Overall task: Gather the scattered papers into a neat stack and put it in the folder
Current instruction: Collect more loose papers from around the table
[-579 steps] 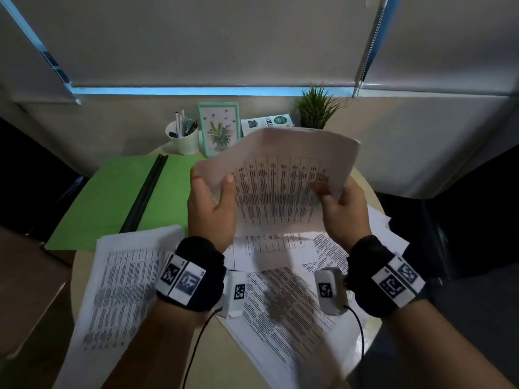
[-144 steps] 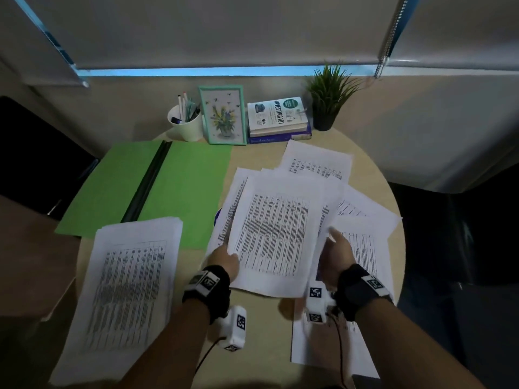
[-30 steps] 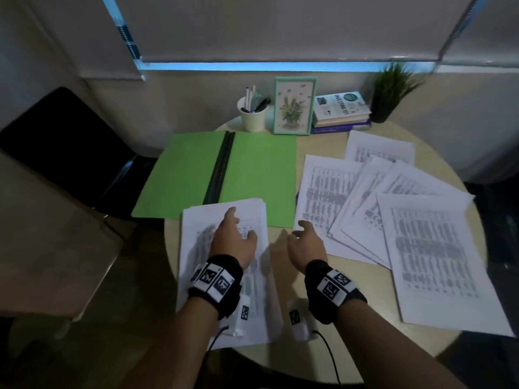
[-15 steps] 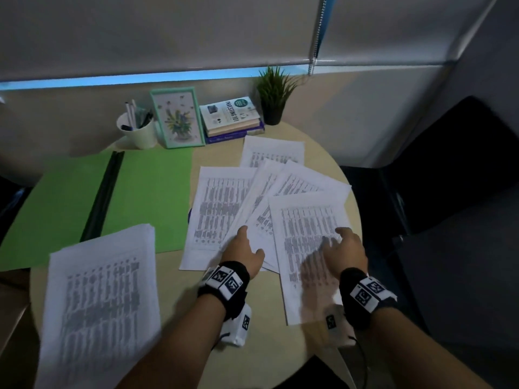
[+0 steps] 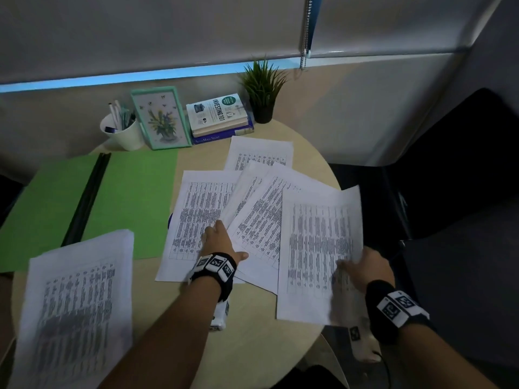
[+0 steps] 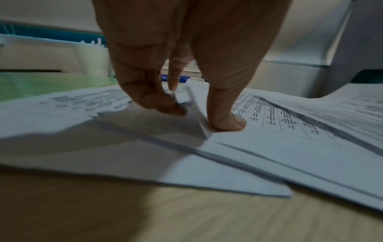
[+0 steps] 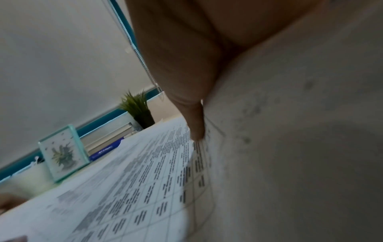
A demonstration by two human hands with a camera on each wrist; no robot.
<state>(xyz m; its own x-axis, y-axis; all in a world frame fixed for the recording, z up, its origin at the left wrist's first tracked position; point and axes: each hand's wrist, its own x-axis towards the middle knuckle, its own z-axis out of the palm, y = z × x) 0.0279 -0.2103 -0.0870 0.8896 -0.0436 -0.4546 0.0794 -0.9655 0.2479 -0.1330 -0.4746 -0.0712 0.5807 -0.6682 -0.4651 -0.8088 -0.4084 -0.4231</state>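
Observation:
An open green folder (image 5: 132, 197) lies at the table's left. In front of it sits a gathered stack of printed papers (image 5: 75, 299). Several loose sheets (image 5: 202, 209) fan across the table's middle and right. My left hand (image 5: 224, 237) rests on this fan. In the left wrist view its thumb (image 6: 225, 121) presses on top of a sheet and its curled fingers (image 6: 153, 99) reach under the raised corner. My right hand (image 5: 354, 265) grips the right edge of the nearest sheet (image 5: 317, 248), which bends up off the table. Its thumb (image 7: 196, 127) lies on the printed side.
Along the back edge stand a white pen cup (image 5: 126, 133), a framed flower picture (image 5: 161, 119), a pile of books (image 5: 219, 116) and a small potted plant (image 5: 262, 91). A dark chair (image 5: 455, 169) stands right of the round table (image 5: 252, 346).
Both hands left the stack for the loose sheets on the right. My right hand has since taken the nearest sheet's right edge and raised it; my left fingers slid under another sheet's corner.

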